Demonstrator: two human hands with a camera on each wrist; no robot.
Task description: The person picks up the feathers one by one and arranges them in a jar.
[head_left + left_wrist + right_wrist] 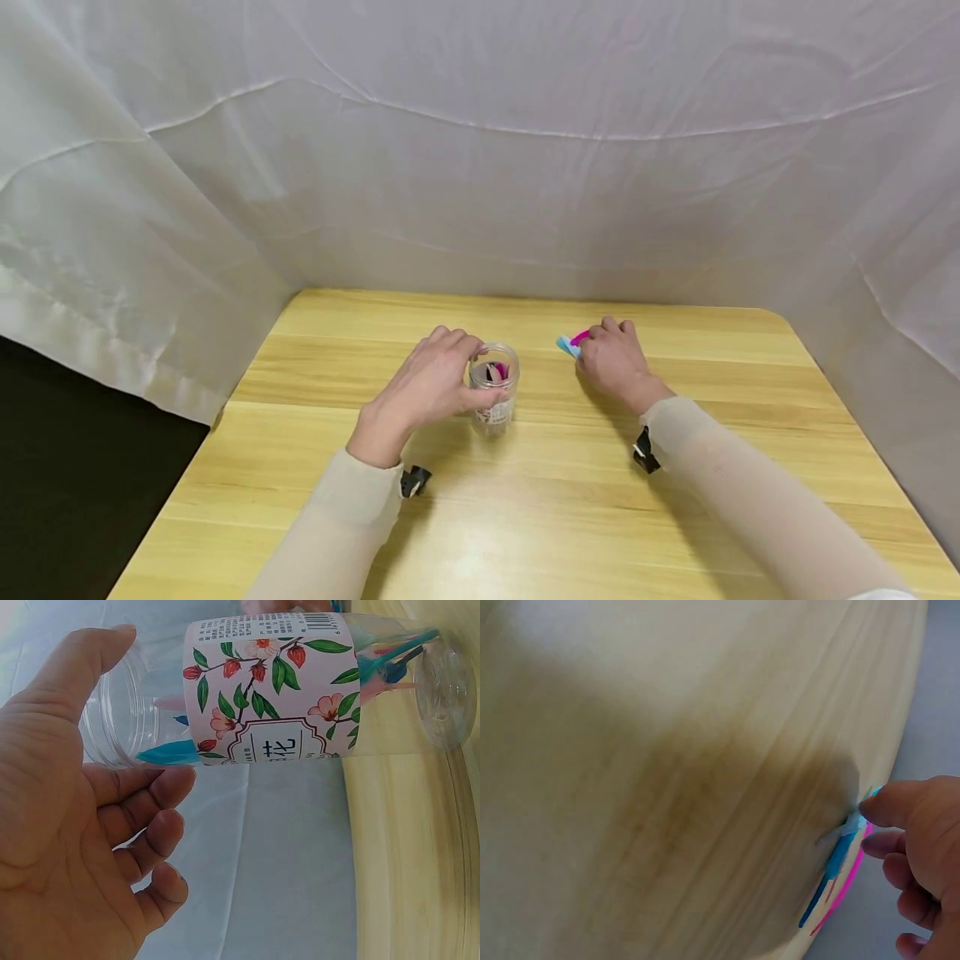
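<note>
Light wood table [525, 517] with rounded far corners, boxed in by white draped cloth [480, 167] at back and both sides; dark gap [75, 483] past the left table edge. Wide bare wood in front of both hands and to the right; less room behind, cloth close to the far edge

Clear plastic jar [494, 387] upright near table centre, mouth open upward, floral label [266, 690] round its wall, coloured clips [390, 664] inside, pink and blue ones showing. Left hand [427, 387] wrapped round the jar's left side, grip wide: thumb toward the near side, fingers [154, 787] curled about the wall near the rim; left wrist view shows a sliver of gap between some fingers and the plastic, so firm contact hard to judge there

Right hand [615, 362] palm down on the table, right of the jar and apart from it, toward the far edge. Grip narrow: fingertips [889, 806] pinching a blue clip [832, 874] and a pink clip [846, 885] lying side by side, touching, flat on the wood. Clip tips poke out past the knuckles in head view, blue [566, 345] left of pink [580, 337]

Beige sleeves [750, 492] on both forearms, small black camera mounts [643, 451] at the wrists
</note>
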